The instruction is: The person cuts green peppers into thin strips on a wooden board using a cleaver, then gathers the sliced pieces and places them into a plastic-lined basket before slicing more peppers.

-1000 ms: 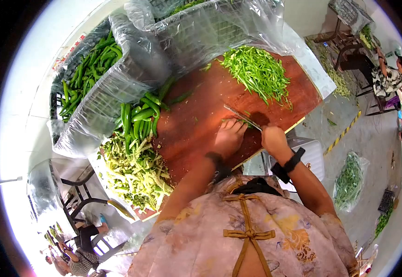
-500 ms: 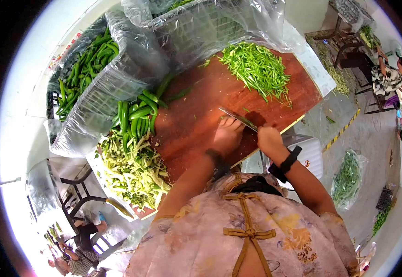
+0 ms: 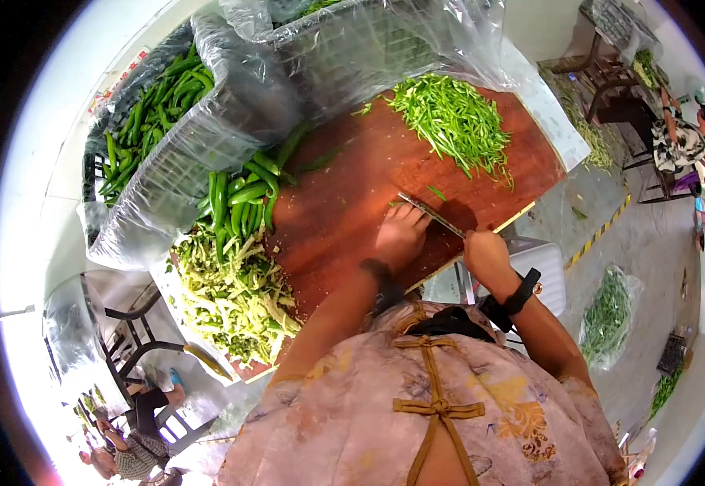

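My right hand (image 3: 488, 257) is wrapped around the handle of a knife (image 3: 433, 215), whose blade slants up and left across the wooden board (image 3: 336, 235). Right beside the blade, my left hand (image 3: 401, 236) rests on the board with its fingers curled down. Whatever those fingers press on is hidden. A small green sliver (image 3: 437, 193) lies just beyond the blade. Farther off is a heap of thin-cut green pepper strips (image 3: 454, 121). Several whole green peppers (image 3: 239, 198) lie at the board's left side, above a pile of pale cores and trimmings (image 3: 235, 300).
A plastic-lined crate (image 3: 198, 154) of green peppers stands left of the board, and another lined crate (image 3: 361, 53) is behind it. A white stool (image 3: 539, 271) is at right, near a bag of greens (image 3: 608, 316) on the floor. Other people sit at far right and lower left.
My right hand and the knife have shifted a little to the right, away from my left fingers. The green sliver shows more plainly past the blade. My left hand stays nearly still.
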The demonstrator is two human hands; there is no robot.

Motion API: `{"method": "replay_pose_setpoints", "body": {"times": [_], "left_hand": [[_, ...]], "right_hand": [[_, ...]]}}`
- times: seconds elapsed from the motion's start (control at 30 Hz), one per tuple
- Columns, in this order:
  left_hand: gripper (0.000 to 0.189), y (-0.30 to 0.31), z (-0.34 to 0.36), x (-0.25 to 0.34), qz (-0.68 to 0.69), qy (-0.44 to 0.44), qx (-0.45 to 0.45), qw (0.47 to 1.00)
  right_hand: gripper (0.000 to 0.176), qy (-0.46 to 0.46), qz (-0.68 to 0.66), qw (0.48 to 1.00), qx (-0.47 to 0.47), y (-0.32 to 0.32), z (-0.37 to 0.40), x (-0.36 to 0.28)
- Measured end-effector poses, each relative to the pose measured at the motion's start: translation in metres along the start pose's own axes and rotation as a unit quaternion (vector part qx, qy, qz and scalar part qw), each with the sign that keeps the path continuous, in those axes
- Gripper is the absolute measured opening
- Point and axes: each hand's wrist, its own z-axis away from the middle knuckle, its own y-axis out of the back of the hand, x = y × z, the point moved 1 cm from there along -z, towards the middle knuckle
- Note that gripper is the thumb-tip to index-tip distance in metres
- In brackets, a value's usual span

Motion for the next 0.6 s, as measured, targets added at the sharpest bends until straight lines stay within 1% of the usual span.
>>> {"method": "replay_pose_setpoints", "body": {"times": [0.03, 0.1, 0.2, 0.27, 0.3, 0.37, 0.4, 0.43, 0.5, 0.53, 0.6], "left_hand": [[0.035, 0.0, 0.0, 0.0, 0.0, -0.001, -0.001, 1.0], [0.036, 0.002, -0.001, 0.0, -0.007, -0.022, 0.035, 0.999], [0.037, 0.004, 0.001, 0.0, -0.011, -0.012, 0.014, 1.0], [0.037, 0.004, 0.0, 0.0, -0.01, -0.004, 0.005, 1.0], [0.036, 0.003, 0.0, 0.001, -0.009, 0.0, -0.004, 1.0], [0.035, 0.005, -0.002, 0.0, 0.002, 0.011, -0.02, 1.0], [0.033, 0.004, -0.002, -0.001, 0.013, 0.02, -0.037, 0.999], [0.033, 0.004, -0.003, -0.001, 0.011, 0.017, -0.035, 0.999], [0.032, 0.003, -0.001, -0.002, 0.005, -0.02, 0.027, 0.999], [0.032, 0.001, 0.001, -0.004, 0.004, -0.02, 0.028, 0.999], [0.033, 0.001, 0.004, -0.005, -0.007, -0.035, 0.055, 0.998]], "right_hand": [[0.014, 0.0, 0.006, 1.0, 0.004, -0.001, 0.0, 0.0], [0.013, 0.001, 0.013, 1.0, 0.007, -0.002, 0.0, 0.0], [0.011, -0.009, 0.01, 1.0, -0.012, -0.004, -0.004, -0.005], [0.011, 0.022, -0.008, 0.999, 0.03, -0.008, -0.011, -0.01], [0.011, 0.023, -0.007, 0.999, 0.029, -0.012, -0.016, -0.01], [0.011, 0.096, -0.03, 0.989, 0.108, -0.02, -0.032, -0.011], [0.014, 0.091, -0.03, 0.987, 0.13, -0.022, -0.042, -0.011], [0.014, 0.091, -0.03, 0.986, 0.133, -0.022, -0.046, -0.009], [0.018, 0.062, -0.03, 0.989, 0.128, -0.018, -0.049, -0.009], [0.018, 0.064, -0.029, 0.989, 0.129, -0.013, -0.044, -0.01], [0.02, 0.067, -0.002, 0.995, 0.081, -0.002, -0.03, -0.01]]}}
